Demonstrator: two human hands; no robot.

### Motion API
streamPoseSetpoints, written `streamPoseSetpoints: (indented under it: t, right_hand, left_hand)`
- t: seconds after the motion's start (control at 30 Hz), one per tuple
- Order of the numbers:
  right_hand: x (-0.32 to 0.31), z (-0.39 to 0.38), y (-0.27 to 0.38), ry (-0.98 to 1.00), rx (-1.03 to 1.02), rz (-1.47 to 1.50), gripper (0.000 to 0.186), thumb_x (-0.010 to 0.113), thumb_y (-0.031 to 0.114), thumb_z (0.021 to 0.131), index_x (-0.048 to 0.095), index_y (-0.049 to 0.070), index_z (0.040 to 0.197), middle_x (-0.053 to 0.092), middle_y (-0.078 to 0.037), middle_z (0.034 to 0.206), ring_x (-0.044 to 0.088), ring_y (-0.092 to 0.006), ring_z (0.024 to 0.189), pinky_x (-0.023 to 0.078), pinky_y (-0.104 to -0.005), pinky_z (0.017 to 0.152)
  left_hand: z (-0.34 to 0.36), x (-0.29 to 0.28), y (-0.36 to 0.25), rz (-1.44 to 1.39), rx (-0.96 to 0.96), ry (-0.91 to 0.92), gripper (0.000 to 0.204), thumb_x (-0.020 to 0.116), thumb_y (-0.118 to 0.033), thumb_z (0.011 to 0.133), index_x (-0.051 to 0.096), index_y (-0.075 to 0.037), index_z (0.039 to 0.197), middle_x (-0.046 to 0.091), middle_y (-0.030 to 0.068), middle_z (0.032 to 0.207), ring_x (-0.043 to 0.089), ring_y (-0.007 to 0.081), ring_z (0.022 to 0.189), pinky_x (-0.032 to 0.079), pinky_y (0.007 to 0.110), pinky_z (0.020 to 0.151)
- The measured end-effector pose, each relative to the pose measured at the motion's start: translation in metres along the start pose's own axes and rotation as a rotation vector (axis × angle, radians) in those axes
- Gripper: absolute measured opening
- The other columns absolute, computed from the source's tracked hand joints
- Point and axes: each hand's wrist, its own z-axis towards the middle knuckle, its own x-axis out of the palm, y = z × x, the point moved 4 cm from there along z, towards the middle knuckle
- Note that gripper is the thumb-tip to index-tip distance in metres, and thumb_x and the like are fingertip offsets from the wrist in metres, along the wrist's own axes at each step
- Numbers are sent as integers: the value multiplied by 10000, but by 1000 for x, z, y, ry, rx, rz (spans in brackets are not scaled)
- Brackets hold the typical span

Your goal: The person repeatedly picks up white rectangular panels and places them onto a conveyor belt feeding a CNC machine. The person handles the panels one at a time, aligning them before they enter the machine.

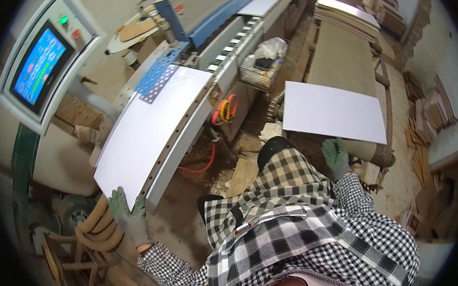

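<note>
My left hand point(129, 217), in a grey and green work glove, rests against the near end of a long white panel point(157, 121) with its fingers stretched out. That panel lies on the feed bed of a machine, its far end beside a blue perforated plate point(159, 68). My right hand point(336, 158), gloved alike, is at the near edge of a second white panel point(334, 110), its fingers extended and not wrapped round it. This second panel lies across a roller conveyor belt point(342, 57) on my right.
A control screen point(41, 70) stands at the left. Farther along the machine is another white panel point(262, 2). A wire basket point(259, 75) hangs on its side, with coloured tape rolls point(224, 109) nearby. Hoses point(100, 227) and a wooden frame point(76, 265) are at lower left; wood pieces point(431, 109) lean at right.
</note>
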Motion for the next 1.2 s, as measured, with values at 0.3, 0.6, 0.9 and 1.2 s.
streamPoseSetpoints:
  t: [0.3, 0.6, 0.9, 1.2]
  right_hand:
    - [13, 64, 50, -5, 150, 254, 598, 844, 459, 787, 629, 141, 1246, 618, -48, 1279, 563, -239, 1193, 459, -421, 1076]
    - [-38, 112, 59, -2, -59, -20, 783, 760, 444, 867, 457, 76, 1488, 430, -115, 1541, 394, -272, 1371, 214, -478, 1210]
    - [-48, 118, 60, -65, -106, 89, 740, 796, 505, 819, 549, 89, 1379, 525, -74, 1435, 443, -284, 1308, 262, -453, 1182]
    - [-41, 103, 52, -52, -168, 31, 774, 649, 551, 910, 375, 234, 1561, 256, -98, 1646, 229, -338, 1504, 111, -487, 1249]
  left_hand:
    - [2, -6, -6, 58, -43, 73, 632, 724, -407, 901, 567, -108, 1434, 489, 161, 1514, 378, 382, 1442, 323, 489, 1191]
    - [-28, -22, 30, 29, -157, 3, 622, 708, -385, 918, 543, -103, 1448, 490, 163, 1506, 403, 387, 1418, 329, 499, 1169]
    - [-28, -12, 36, -242, -201, 25, 549, 695, -256, 945, 549, -73, 1442, 546, 150, 1463, 449, 351, 1393, 362, 442, 1162]
    - [-21, -21, 26, -195, -169, 94, 524, 700, -207, 949, 563, -100, 1443, 509, 122, 1508, 361, 347, 1462, 332, 437, 1189]
